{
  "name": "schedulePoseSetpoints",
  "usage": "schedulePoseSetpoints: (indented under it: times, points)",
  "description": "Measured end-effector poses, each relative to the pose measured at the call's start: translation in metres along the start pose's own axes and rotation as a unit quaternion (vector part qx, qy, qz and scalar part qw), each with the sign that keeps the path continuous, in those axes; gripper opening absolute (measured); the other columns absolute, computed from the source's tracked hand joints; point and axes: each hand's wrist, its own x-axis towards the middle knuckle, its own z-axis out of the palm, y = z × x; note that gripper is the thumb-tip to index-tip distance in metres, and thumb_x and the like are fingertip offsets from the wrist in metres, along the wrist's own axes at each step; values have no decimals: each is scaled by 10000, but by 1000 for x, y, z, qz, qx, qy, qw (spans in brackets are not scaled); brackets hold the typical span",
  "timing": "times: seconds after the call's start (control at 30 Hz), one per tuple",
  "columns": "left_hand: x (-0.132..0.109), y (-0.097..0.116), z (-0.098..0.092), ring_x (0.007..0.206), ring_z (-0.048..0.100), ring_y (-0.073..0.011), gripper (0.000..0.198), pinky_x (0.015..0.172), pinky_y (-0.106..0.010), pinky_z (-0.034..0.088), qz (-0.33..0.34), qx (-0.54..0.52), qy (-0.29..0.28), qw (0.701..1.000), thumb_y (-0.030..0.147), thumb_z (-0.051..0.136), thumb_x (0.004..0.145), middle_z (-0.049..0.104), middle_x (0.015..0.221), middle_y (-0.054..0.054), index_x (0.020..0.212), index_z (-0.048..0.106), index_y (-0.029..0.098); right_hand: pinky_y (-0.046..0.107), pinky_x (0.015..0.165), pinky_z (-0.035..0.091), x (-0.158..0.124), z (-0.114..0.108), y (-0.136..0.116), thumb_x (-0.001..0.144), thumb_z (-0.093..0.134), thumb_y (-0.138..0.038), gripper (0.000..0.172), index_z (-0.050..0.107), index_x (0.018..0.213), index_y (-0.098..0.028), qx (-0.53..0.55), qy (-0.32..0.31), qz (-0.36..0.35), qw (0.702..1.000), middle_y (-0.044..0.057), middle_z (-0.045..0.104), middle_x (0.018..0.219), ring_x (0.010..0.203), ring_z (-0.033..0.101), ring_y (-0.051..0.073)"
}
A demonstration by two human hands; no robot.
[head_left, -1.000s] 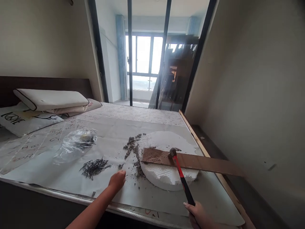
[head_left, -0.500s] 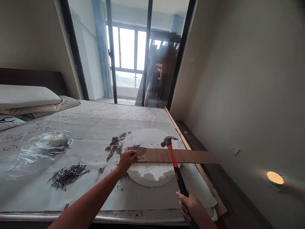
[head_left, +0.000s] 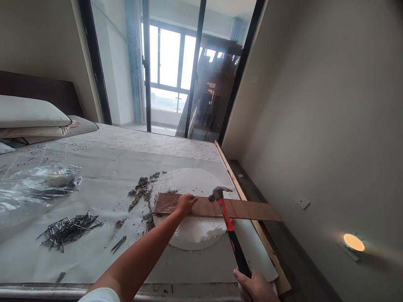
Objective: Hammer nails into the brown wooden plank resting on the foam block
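My left hand (head_left: 186, 204) is over the brown board (head_left: 245, 209), its fingers pinched on a small nail (head_left: 194, 199). My right hand (head_left: 255, 285) grips the black lower handle of a red and black claw hammer (head_left: 231, 228). The hammer's head hangs over the board, just right of my left hand. Small holes or dots mark the board's left part. The board lies across a round white slab (head_left: 197, 237) with a rough surface and reaches past the bed's right edge.
Grey crumbs (head_left: 140, 191) lie left of the slab. A nail pile (head_left: 71, 228), a few separate nails (head_left: 119, 244) and a clear plastic bag (head_left: 40, 184) are on the left. A wooden strip (head_left: 233, 174) runs along the bed's right edge. Pillows (head_left: 34, 112) lie at the back left.
My left hand has moved right along the board, uncovering its dotted left part. The view has shifted, and the separate nails now show beside my left forearm. The hammer stays in my right hand.
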Motion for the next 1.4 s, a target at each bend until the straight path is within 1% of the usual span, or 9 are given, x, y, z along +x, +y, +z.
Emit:
schedulePoseSetpoints:
  times: [0.1, 0.17, 0.23, 0.37, 0.5, 0.7, 0.9, 1.17, 1.4]
  points:
    - [2, -3, 5, 799, 634, -178, 225, 691, -237, 425, 5, 30, -3, 1000, 325, 562, 759, 721, 841, -67, 749, 716, 161, 209, 347, 227, 6, -3, 3, 552, 602, -682, 510, 448, 660, -208, -30, -1, 14, 999, -115, 285, 364, 313, 270, 53]
    - [3, -4, 8, 795, 632, -169, 235, 677, -228, 412, 4, 45, -9, 999, 334, 555, 770, 723, 850, -61, 769, 721, 168, 213, 359, 230, 6, -3, -1, 557, 601, -670, 503, 462, 668, -200, -42, 2, 5, 999, -105, 307, 372, 323, 298, 59]
    - [3, -4, 10, 789, 630, -165, 241, 668, -226, 402, 3, 60, -15, 998, 336, 550, 778, 724, 854, -60, 785, 726, 171, 209, 364, 217, 4, -1, -8, 582, 593, -655, 485, 457, 675, -199, -38, -2, -5, 999, -110, 294, 372, 325, 282, 54]
    - [2, -3, 13, 795, 623, -156, 204, 684, -223, 389, 19, 80, -13, 996, 305, 565, 772, 723, 863, -46, 783, 732, 189, 199, 357, 214, -2, 3, -23, 598, 582, -664, 483, 417, 647, -212, -25, -36, -4, 999, -130, 240, 350, 315, 230, 43]
    - [1, -3, 15, 812, 613, -158, 202, 694, -228, 381, 24, 109, -16, 994, 315, 564, 775, 718, 890, -42, 807, 734, 211, 196, 335, 207, -1, 3, -31, 590, 561, -705, 515, 386, 639, -223, -45, -67, -8, 997, -135, 225, 353, 302, 209, 38]
    - [-2, -1, 14, 813, 602, -156, 207, 665, -225, 364, 20, 128, -19, 991, 313, 547, 783, 715, 895, -38, 806, 728, 214, 201, 309, 190, -2, 4, -45, 586, 519, -744, 538, 335, 619, -239, -87, -75, 4, 993, -136, 211, 348, 277, 193, 37]
    - [-9, 5, 9, 708, 583, -164, 296, 571, -229, 321, 6, 126, -41, 991, 363, 483, 821, 704, 800, -58, 771, 717, 190, 198, 306, 197, -8, 2, -68, 664, 537, -670, 478, 358, 644, -228, -130, -86, 10, 988, -121, 287, 375, 278, 248, 37]
    - [-11, 8, 7, 725, 580, -169, 282, 570, -234, 304, -2, 151, -39, 988, 381, 486, 813, 694, 792, -54, 780, 713, 216, 185, 253, 208, -2, 4, -71, 697, 508, -637, 436, 383, 678, -219, -132, -132, 9, 982, -132, 294, 328, 231, 238, 43]
    - [-9, 7, 9, 766, 588, -173, 265, 604, -240, 331, -3, 162, -46, 986, 369, 501, 802, 705, 841, -54, 767, 716, 217, 175, 234, 216, -5, 6, -87, 734, 480, -575, 368, 351, 684, -233, -123, -77, -7, 989, -151, 248, 318, 210, 214, 46]
